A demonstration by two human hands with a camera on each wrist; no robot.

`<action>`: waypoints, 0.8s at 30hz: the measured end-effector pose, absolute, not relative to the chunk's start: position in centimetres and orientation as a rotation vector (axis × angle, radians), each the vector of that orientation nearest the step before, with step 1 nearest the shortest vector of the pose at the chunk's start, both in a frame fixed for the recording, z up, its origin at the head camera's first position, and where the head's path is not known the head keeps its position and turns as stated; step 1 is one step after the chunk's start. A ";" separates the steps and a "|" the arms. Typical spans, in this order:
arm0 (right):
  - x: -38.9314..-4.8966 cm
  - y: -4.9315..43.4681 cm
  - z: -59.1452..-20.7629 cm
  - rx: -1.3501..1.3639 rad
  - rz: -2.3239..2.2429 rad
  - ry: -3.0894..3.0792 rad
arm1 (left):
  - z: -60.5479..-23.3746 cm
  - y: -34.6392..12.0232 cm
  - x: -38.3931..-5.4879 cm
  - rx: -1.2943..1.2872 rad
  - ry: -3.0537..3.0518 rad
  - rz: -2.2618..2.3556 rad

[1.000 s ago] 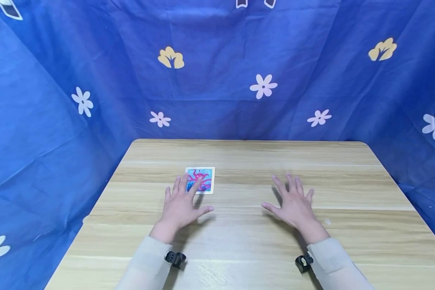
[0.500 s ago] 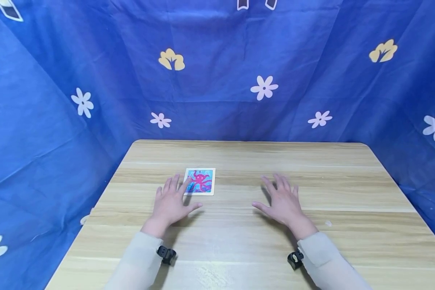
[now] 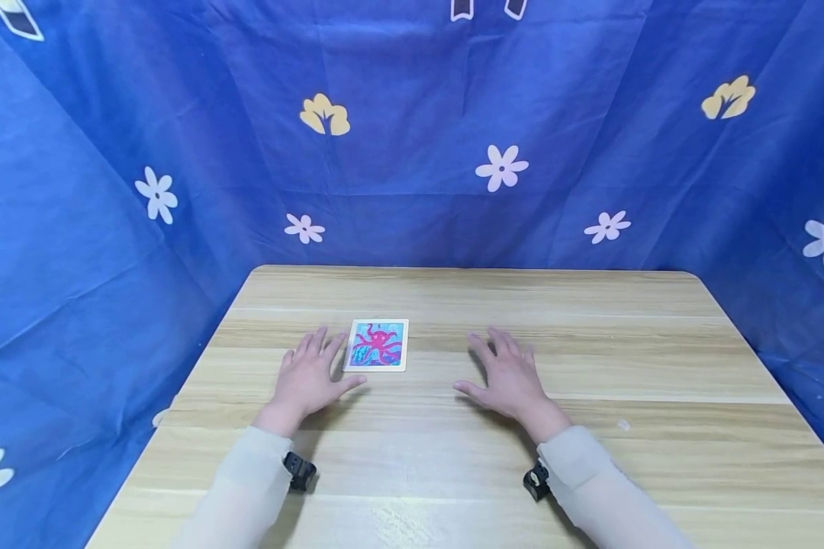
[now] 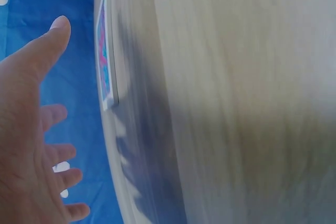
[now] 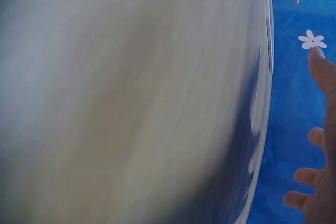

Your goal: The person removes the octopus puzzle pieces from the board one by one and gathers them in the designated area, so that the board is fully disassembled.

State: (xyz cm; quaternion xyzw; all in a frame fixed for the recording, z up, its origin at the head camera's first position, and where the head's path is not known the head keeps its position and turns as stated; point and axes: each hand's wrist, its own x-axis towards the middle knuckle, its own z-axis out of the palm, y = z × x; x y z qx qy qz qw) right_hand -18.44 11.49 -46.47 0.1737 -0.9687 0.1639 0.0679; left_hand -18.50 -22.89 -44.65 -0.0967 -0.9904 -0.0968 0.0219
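A square picture tile (image 3: 378,345) with a pink octopus on a blue ground and a pale border lies flat on the table, left of centre. My left hand (image 3: 307,377) hovers just left of it, palm down, fingers spread and thumb pointing right below the tile's near edge. In the left wrist view the hand (image 4: 26,129) is above the tabletop, with the tile (image 4: 106,51) beyond it. My right hand (image 3: 508,377) hovers to the right of the tile, fingers spread and holding nothing. The right wrist view shows part of this hand (image 5: 323,145) at the edge.
The wood-grain table (image 3: 659,366) has rounded far corners. A blue cloth (image 3: 412,152) with white and yellow flowers hangs behind it and along both sides. Black wrist devices (image 3: 299,471) sit at both cuffs. A small pale mark (image 3: 623,425) is on the table's right side.
Both hands have shifted left. My left hand, which overlapped the tile in view, now stands beside it and leaves it uncovered; my right hand has come closer to the tile.
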 end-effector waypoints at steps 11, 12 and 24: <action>-19.6 8.3 -46.3 0.618 0.480 -2.968 | -44.8 -24.5 -19.6 -0.419 -3.093 -0.311; -19.7 8.0 -46.3 0.622 0.479 -2.976 | -44.8 -24.6 -19.7 -0.430 -3.095 -0.316; -21.2 5.0 -46.5 0.701 0.418 -3.016 | -45.1 -25.3 -20.4 -0.537 -3.097 -0.356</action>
